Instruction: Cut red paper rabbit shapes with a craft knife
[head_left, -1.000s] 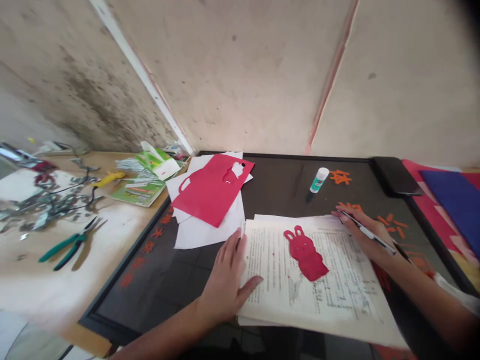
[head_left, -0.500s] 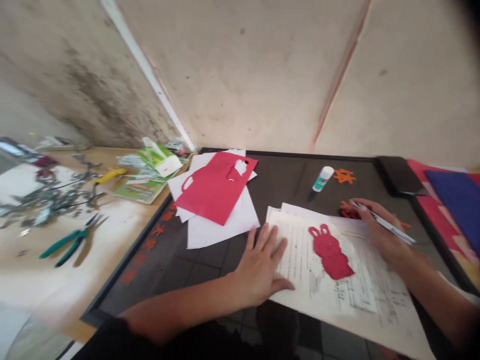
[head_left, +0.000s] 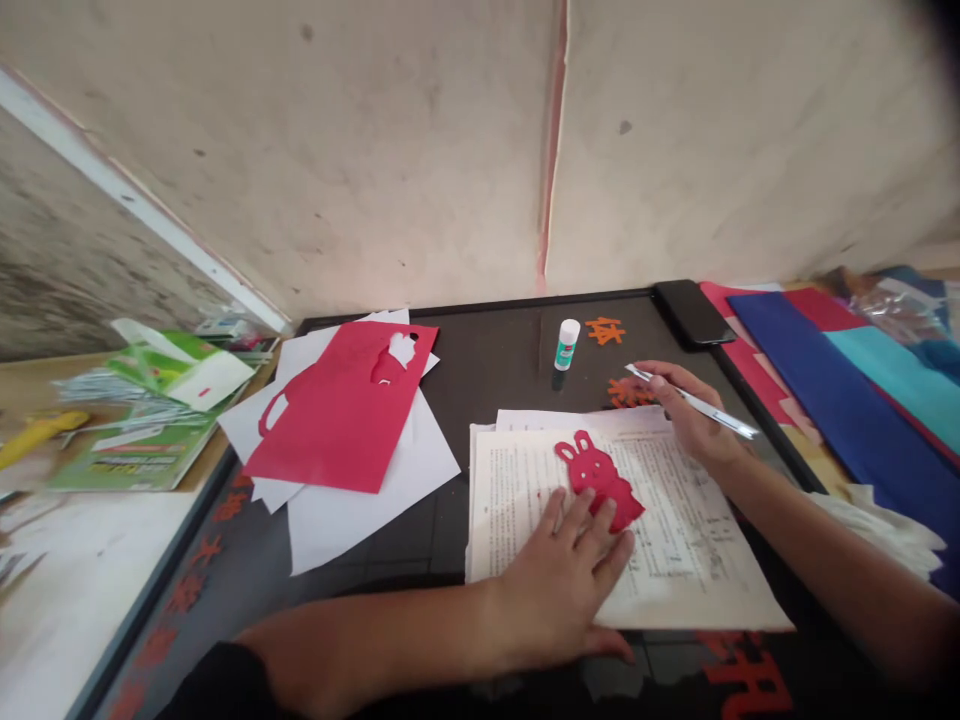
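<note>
The left hand (head_left: 562, 580) lies flat and spread on a stack of printed sheets (head_left: 517, 500), its fingertips touching a red paper rabbit (head_left: 600, 478). Apart from it, the right hand (head_left: 694, 415) pinches a slim white pen (head_left: 701, 403), possibly a craft knife from here. The rabbit looks light and limp, easily creased, best lifted by its edge. Beyond lie orange paper cut-outs (head_left: 628, 393) and a glue stick (head_left: 568, 344).

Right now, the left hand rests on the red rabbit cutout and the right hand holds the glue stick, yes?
Not quite: the head view shows the right hand holding a slim white pen-like tool; the glue stick stands apart. The left hand does rest on the rabbit cutout.
</note>
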